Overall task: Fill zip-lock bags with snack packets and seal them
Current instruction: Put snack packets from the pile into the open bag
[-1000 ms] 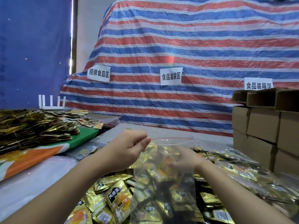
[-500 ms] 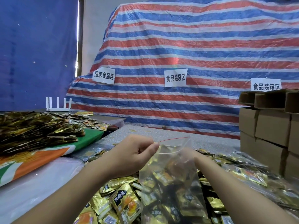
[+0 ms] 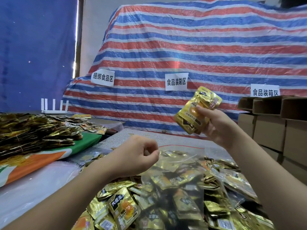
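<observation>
Left hand [image 3: 135,157] pinches zip-lock bag [image 3: 172,173] rim, bag upright over packet pile [image 3: 221,193]. Right hand [image 3: 216,125] grips gold snack packet [image 3: 197,110] above bag.

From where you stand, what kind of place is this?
Probably a small food-packing workroom. Paper zone signs hang on a striped tarp, stacked cardboard boxes wait at the right, and gold snack packets are heaped on the table.
</observation>
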